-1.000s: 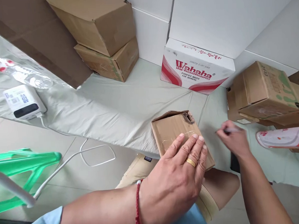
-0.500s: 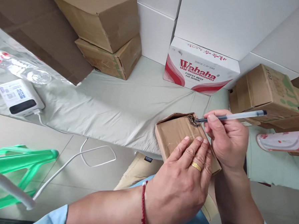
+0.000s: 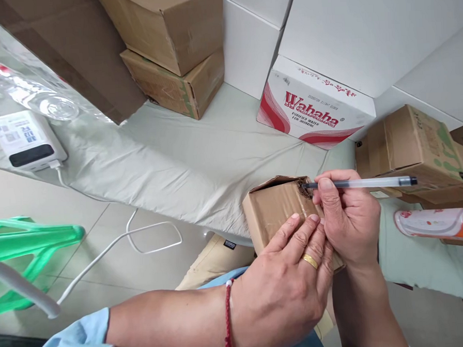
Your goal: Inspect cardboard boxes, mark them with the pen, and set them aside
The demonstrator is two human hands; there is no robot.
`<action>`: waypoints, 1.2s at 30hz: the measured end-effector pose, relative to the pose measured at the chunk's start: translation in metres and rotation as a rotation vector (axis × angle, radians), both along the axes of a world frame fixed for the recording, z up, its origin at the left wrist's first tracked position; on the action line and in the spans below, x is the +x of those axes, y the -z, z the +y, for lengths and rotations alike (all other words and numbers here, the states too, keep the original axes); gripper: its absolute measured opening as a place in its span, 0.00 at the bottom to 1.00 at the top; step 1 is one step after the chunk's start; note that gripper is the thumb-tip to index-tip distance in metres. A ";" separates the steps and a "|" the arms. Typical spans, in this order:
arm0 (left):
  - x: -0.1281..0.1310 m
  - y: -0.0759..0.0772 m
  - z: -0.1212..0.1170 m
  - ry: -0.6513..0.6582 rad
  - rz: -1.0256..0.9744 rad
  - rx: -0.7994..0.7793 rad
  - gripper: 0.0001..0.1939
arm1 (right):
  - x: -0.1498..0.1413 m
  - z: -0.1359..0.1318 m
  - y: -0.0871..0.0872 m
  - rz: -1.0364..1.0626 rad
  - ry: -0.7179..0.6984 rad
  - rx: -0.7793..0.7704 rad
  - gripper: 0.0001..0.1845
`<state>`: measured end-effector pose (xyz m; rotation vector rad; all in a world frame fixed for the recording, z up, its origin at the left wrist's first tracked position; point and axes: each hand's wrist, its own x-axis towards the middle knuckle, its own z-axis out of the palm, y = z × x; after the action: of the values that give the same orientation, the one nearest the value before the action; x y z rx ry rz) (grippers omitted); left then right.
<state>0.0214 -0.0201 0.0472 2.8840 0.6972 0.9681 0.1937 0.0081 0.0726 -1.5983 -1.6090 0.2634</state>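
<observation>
Nearest, the left hand (image 3: 286, 284) lies flat, fingers extended, grasping nothing, upon the carton (image 3: 274, 207) beneath it; steady pressure should prevent slipping. Just beyond, rightward, the right hand (image 3: 348, 216) pinches a pen (image 3: 371, 182), tip at the torn hole (image 3: 304, 191), best guided gently.

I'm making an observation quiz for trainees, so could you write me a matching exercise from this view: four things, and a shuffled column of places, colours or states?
Things
1. Left hand
2. Right hand
3. Clear bottle
4. Wahaha box

Places, colours or states
A. White and red, with printed lettering
B. Gripping a pen
C. Lying on its side next to the white device
D. Laid flat on the small carton

Right pairs
1-D, 2-B, 3-C, 4-A
</observation>
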 end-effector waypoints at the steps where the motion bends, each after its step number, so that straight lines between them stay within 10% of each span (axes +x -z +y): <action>1: 0.000 0.000 0.000 0.002 -0.002 -0.001 0.25 | 0.000 0.000 0.000 -0.012 0.002 0.002 0.12; 36: -0.001 0.000 0.000 0.014 0.027 -0.015 0.26 | 0.005 -0.010 0.003 -0.227 0.175 0.180 0.14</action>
<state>0.0208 -0.0206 0.0477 2.8905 0.6824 0.9197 0.1990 -0.0022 0.0700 -1.6608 -1.5974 -0.1575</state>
